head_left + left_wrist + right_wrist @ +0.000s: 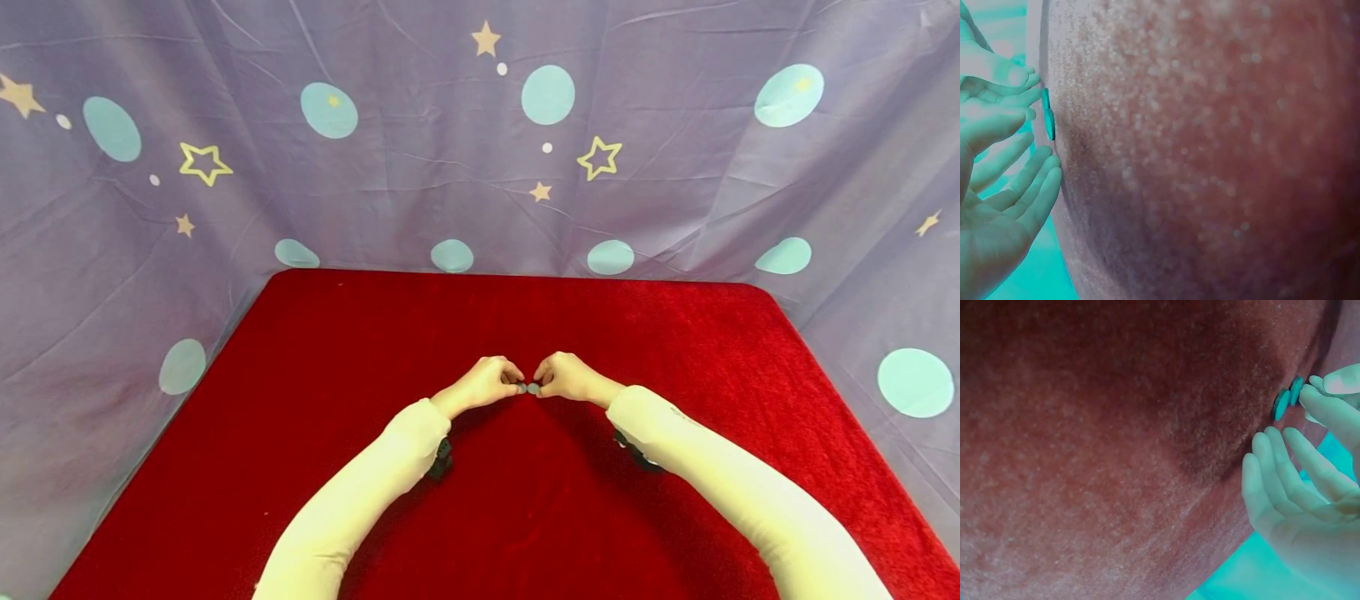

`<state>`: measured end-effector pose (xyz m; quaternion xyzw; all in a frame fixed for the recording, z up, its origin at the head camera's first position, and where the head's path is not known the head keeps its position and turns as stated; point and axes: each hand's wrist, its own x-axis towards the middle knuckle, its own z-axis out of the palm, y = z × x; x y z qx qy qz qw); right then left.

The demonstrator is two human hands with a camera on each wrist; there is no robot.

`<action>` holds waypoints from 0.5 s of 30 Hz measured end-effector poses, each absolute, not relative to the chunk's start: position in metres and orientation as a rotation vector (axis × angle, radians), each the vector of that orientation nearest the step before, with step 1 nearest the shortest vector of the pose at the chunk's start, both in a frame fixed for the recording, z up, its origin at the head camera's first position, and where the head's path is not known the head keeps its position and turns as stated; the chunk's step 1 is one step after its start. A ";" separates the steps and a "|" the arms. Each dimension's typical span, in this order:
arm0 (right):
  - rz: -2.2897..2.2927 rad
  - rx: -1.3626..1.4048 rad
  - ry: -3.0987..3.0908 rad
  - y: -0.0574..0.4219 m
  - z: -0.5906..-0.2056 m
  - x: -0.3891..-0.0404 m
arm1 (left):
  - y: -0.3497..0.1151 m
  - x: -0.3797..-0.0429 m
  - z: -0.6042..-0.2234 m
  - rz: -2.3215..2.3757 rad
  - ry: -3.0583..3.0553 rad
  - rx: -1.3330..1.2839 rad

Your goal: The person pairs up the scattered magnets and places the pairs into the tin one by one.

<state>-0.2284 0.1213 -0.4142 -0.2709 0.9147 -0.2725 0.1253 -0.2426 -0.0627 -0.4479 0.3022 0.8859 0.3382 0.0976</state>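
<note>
Two small flat round discs, a left one (522, 388) and a right one (533, 388), lie side by side on the red cloth; they look grey in the head view. In the right wrist view, the near disc (1280, 405) overlaps the far disc (1295, 390). My left hand (483, 383) is beside the left disc, its fingers loosely bent and fingertips low at the cloth. Mirroring it, my right hand (567, 377) has its fingertips just beside the right disc. Both wrist views show the fingers spread and relaxed around the discs.
A red velvety cloth (375, 333) covers the table. Purple curtains (450, 208) with stars and dots hang along the back and both sides. Pale sleeves cover both forearms, with a dark device (441, 458) under the left wrist.
</note>
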 end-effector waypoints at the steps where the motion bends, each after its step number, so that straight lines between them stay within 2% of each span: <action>1: -0.801 -0.791 2.663 0.123 -0.413 -0.228 | -0.063 -0.243 -0.448 1.002 2.624 0.898; 6: -0.846 -0.799 2.651 0.131 -0.412 -0.225 | -0.059 -0.232 -0.434 0.991 2.638 0.878; 15: -0.918 -0.802 2.678 0.146 -0.407 -0.209 | -0.052 -0.224 -0.432 0.892 2.670 0.920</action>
